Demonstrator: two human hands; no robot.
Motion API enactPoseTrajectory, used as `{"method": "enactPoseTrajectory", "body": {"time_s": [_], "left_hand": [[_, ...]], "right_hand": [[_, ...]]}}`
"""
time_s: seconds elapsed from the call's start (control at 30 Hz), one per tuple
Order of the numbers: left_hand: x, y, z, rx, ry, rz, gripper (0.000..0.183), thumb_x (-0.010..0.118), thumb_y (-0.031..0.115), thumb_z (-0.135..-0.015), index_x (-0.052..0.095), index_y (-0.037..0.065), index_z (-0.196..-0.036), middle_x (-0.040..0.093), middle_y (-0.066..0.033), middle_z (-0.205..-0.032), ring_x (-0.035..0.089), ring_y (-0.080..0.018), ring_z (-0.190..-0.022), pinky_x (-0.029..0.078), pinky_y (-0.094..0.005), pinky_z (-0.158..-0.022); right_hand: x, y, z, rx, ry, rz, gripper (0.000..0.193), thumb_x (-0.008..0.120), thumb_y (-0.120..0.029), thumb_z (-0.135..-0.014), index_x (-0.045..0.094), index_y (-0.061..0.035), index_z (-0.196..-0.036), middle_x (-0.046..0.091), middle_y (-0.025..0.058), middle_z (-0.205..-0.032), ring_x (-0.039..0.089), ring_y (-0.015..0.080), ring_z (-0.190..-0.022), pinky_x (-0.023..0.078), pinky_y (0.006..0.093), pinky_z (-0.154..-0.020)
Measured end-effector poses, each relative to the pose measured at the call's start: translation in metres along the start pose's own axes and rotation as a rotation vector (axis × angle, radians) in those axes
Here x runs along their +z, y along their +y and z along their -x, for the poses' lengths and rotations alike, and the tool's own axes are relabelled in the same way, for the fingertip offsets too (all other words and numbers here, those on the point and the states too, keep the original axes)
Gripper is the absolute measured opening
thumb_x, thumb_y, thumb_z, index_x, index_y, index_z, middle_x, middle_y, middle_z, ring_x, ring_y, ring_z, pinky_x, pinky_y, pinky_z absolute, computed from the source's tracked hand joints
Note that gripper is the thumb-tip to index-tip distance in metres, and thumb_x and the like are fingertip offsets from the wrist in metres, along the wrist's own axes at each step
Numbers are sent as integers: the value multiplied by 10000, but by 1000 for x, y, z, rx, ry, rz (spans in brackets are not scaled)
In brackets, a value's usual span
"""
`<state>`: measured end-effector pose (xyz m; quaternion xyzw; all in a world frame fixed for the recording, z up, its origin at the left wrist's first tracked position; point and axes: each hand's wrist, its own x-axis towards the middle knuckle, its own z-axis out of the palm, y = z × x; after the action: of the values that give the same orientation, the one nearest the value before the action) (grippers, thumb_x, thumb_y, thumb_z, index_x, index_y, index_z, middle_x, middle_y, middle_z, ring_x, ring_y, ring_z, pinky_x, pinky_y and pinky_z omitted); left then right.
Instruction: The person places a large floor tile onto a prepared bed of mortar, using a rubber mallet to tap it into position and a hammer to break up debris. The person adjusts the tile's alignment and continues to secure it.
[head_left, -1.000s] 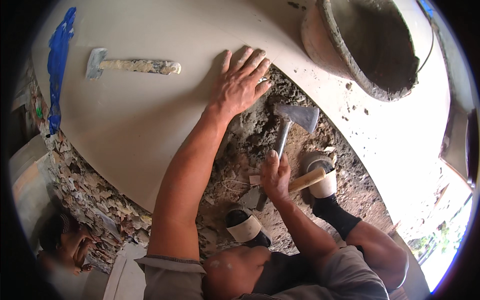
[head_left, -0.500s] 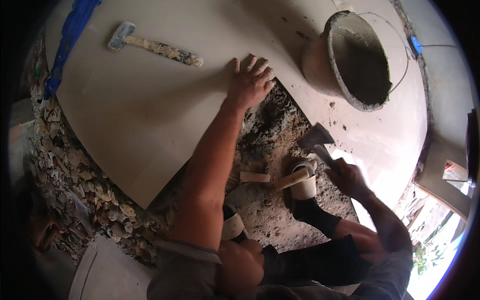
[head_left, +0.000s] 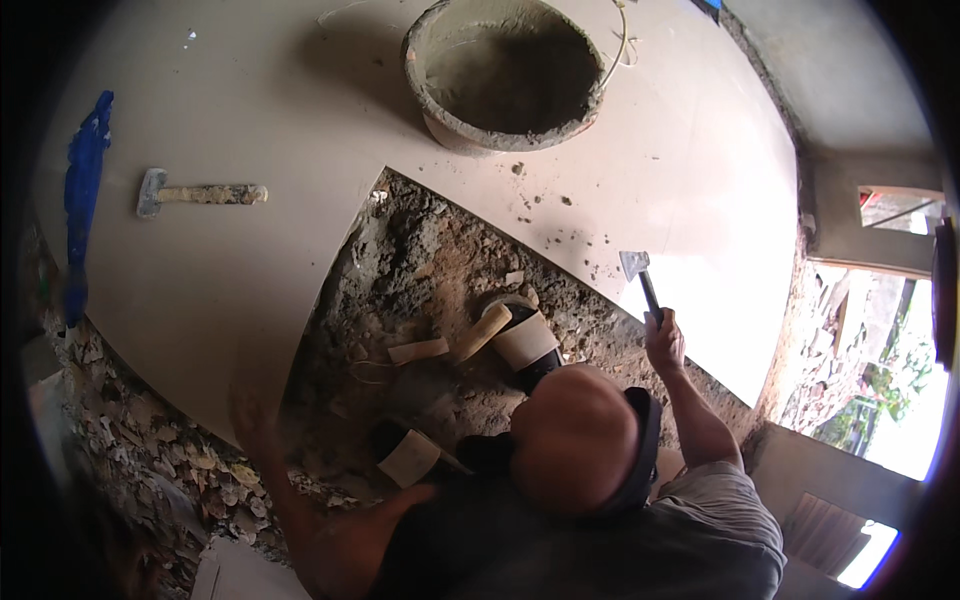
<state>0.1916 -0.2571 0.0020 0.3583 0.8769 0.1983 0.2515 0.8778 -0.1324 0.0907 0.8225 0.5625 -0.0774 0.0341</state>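
Moved since the earlier frame: right hand (head_left: 665, 342) and hatchet (head_left: 635, 263), now farther out over the right slab (head_left: 700, 190); left hand (head_left: 257, 415), gone from the far corner of the left slab (head_left: 220, 290) to its near end.

Right grip: fingers closed round the handle of the hatchet. Hatchet head beyond the hand and slightly to its left, over the right slab; contact with the surface cannot be told.

Left grip: well to the left of the right hand and nearer the body; dim and blurred, so finger state and contact cannot be told.

Just left of the right grip: bare earth (head_left: 390, 250), rough and brown-grey, in a wedge between the two slabs. On it, a pale block (head_left: 418, 350); just beside that, toward the grip, a pale wooden stick (head_left: 483, 333) close to a black shoe.

Beyond the grip, to the left: crumbs (head_left: 525, 203) of grey stuff on the right slab, then a round bucket (head_left: 430, 110), its rim and inside coated grey.

Far left of the grip: hammer (head_left: 210, 194), grey head, stained handle, lying on the left slab; farther left, a blue strip (head_left: 85, 205); nearer the body, loose rubble (head_left: 200, 480)
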Motion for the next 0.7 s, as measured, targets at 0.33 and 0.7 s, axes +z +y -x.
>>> {"method": "enactPoseTrajectory", "body": {"time_s": [0.33, 0.7], "left_hand": [[-85, -31, 130, -390, 269, -10, 490, 470, 308, -1005, 424, 25, -1402, 452, -158, -1419, 459, -283, -1284, 374, -379, -1047], [-155, 105, 58, 106, 121, -741, 409, 547, 242, -957, 503, 36, -1307, 452, -189, -1390, 442, -348, -1280, 357, -446, -1062]], "right_hand": [[57, 6, -179, 62, 174, -63, 392, 497, -453, -945, 508, -96, -1106, 636, 183, -1034, 606, 418, -922, 470, 502, -764], [90, 30, -273, -62, 261, -76, 440, 524, -463, -939, 568, -65, -1120, 599, 136, -1061, 581, 336, -1010, 458, 460, -809]]}}
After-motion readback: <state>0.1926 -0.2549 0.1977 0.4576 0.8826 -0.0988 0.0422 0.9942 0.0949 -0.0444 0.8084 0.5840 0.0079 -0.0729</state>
